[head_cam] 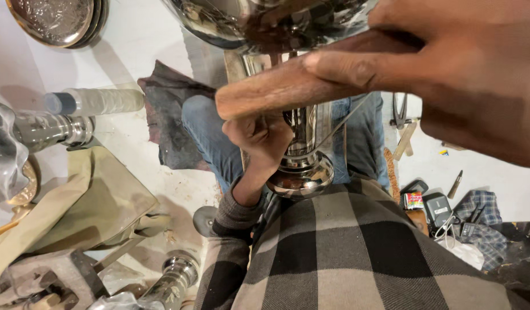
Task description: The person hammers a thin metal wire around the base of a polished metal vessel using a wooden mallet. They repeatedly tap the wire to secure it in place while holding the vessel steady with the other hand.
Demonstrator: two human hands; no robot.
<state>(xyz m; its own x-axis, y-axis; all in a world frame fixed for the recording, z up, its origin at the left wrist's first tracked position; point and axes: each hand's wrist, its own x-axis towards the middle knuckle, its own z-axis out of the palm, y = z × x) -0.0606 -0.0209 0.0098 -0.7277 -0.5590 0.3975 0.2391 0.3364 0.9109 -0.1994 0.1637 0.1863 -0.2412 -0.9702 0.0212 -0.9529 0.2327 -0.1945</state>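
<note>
My right hand (466,74) is close to the camera at the upper right, shut around a wooden handle (265,95) that points left; the handle's head is out of view. Below it my left hand (259,138) grips the stem of a shiny metal stand (299,172), which rests between my knees with its round foot towards me. The stand's wide polished bowl (265,23) fills the top middle, just behind the handle. Grey-and-black checked sleeves and blue jeans show underneath.
A round embossed metal plate (55,20) lies at the top left. A polished metal stem (52,129), a white wrapped roll (98,100) and beige cloth (75,201) sit at the left. Dark cloth (167,115) lies on the floor. Small tools and boxes (437,206) clutter the right.
</note>
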